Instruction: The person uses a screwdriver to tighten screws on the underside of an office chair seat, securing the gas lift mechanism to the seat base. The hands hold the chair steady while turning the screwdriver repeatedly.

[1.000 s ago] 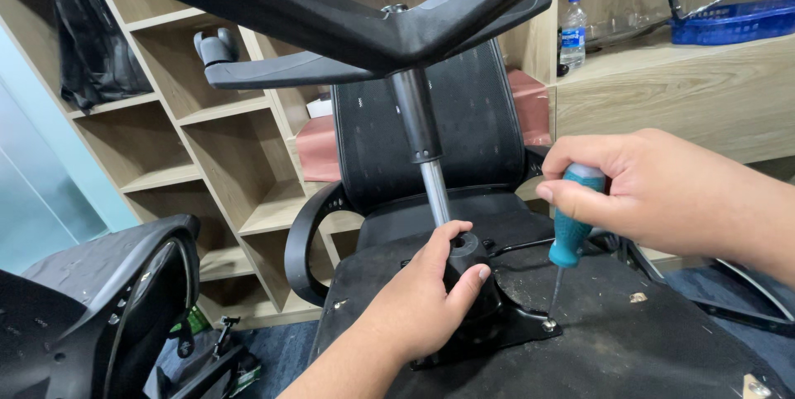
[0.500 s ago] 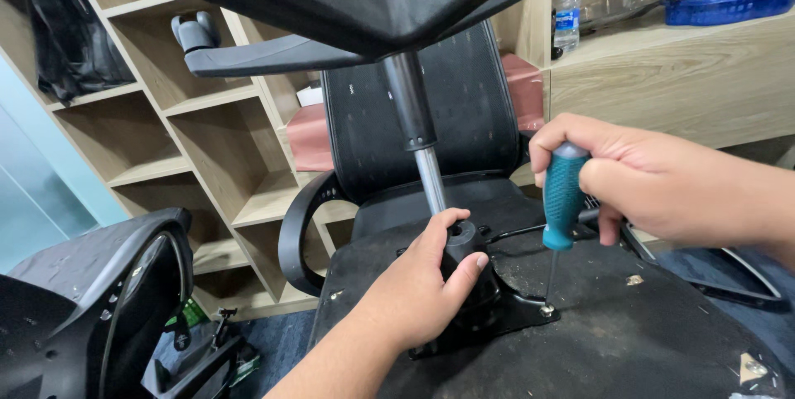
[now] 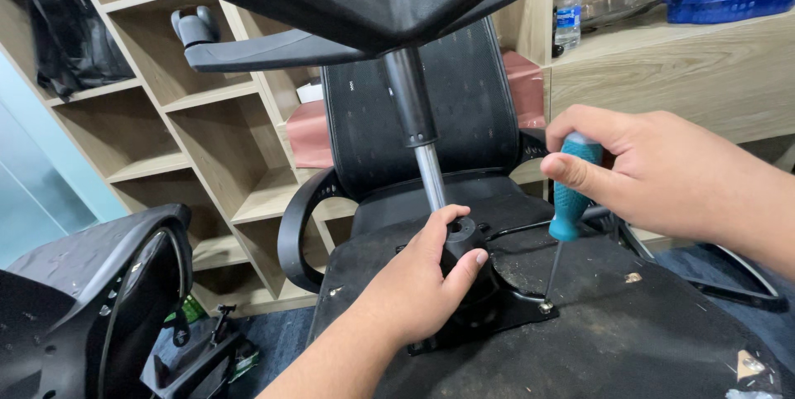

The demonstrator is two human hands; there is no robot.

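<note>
The left hand [image 3: 414,283] wraps its fingers around the black hub [image 3: 462,242] of the mounting plate [image 3: 505,308], which lies on the upturned seat underside [image 3: 629,341]. The gas cylinder [image 3: 418,142] rises from the hub to the star base [image 3: 331,2] overhead. The right hand [image 3: 662,175] has its fingers closed around a teal screwdriver [image 3: 571,192], held nearly upright, its tip on a screw [image 3: 545,306] at the plate's right corner. Wooden shelves [image 3: 190,151] stand behind.

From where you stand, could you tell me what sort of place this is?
Probably an office or furniture workroom: wooden cubby shelves, an upturned office chair being worked on with a screwdriver, and another black chair behind.
</note>
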